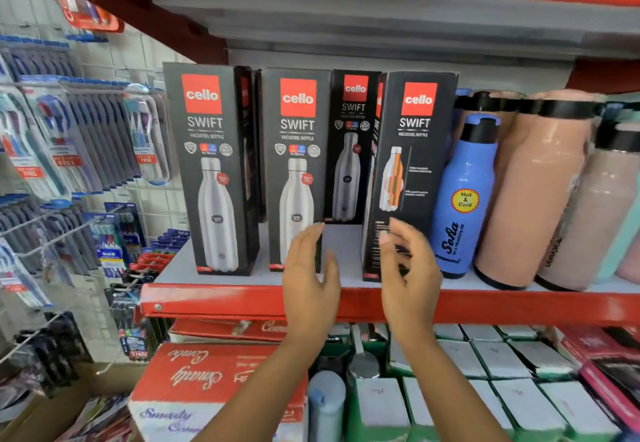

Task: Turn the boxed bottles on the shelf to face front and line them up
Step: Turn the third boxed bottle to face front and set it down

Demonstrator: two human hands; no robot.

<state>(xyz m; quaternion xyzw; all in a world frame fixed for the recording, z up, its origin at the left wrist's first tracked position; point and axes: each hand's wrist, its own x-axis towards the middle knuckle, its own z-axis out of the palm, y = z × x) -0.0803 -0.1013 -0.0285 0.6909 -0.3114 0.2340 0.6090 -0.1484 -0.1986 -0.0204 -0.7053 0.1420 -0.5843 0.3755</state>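
Four black boxed bottles marked "cello SWIFT" are seen standing upright on the red-edged shelf [242, 297]: the leftmost box [211, 167] and the second box [296, 167] are set at the shelf's front edge with their bottle pictures forward, the third box [349, 150] is set further back between its neighbours, and the fourth box [407, 171], just beside a blue bottle [464, 195], is turned so a side panel with a cutaway drawing is shown. The left hand [310, 278] is held open, fingers raised, in front of the second box's lower right corner, nothing being grasped. The right hand [407, 275] is held loosely curled and empty before the fourth box's lower part; contact with the box cannot be told.
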